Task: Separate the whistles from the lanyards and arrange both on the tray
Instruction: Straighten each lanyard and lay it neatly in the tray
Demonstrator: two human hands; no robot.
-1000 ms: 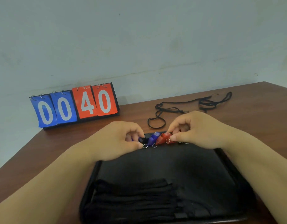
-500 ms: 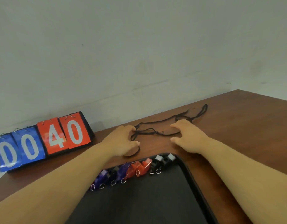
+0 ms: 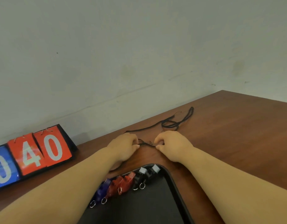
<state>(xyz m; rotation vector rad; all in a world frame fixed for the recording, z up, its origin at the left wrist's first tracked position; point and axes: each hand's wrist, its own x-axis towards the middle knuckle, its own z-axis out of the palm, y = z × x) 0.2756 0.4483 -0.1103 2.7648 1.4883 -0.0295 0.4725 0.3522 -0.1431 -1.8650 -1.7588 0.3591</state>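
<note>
A black lanyard lies on the brown table beyond the black tray. My left hand and my right hand each pinch a stretch of this cord, which runs taut between them. Along the tray's far edge stands a row of whistles: blue ones, red ones and black ones, each with a metal ring. My left forearm hides part of the row. No whistle shows on the held lanyard.
A flip scoreboard reading 00 40 stands at the left against the wall. The table's right corner lies beyond the lanyard. Bare brown tabletop spreads to the right of the tray.
Both hands left the whistle row on the tray and reached forward to the lanyard on the table. They now pinch its cord. The view tilted up, so less of the tray shows.
</note>
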